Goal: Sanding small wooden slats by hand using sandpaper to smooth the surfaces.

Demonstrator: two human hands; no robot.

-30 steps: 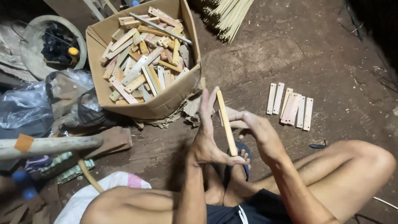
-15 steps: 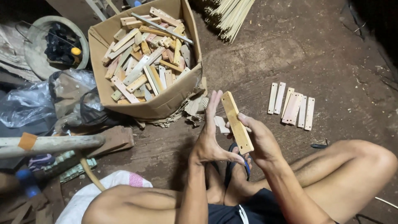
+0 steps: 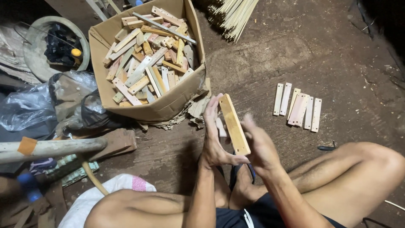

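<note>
1. Both hands are up in front of the knees with one flat wood slat between them, tilted a bit, top end leaning away toward the box.
2. Left hand is flat against the slat's left side, fingers straight up, thumb hooked under the bottom end.
3. Right hand presses on the slat's right edge. It's blurry, so I can't tell exactly how the fingers sit, but it's clearly on the slat.
4. Just behind the hands is a cardboard box stuffed with more slats in a messy heap.
5. Off to the right on the dirt floor, a short row of slats lies side by side, well apart from the hands.
6. A bundle of thin sticks sits at the top, right of the box.
</note>
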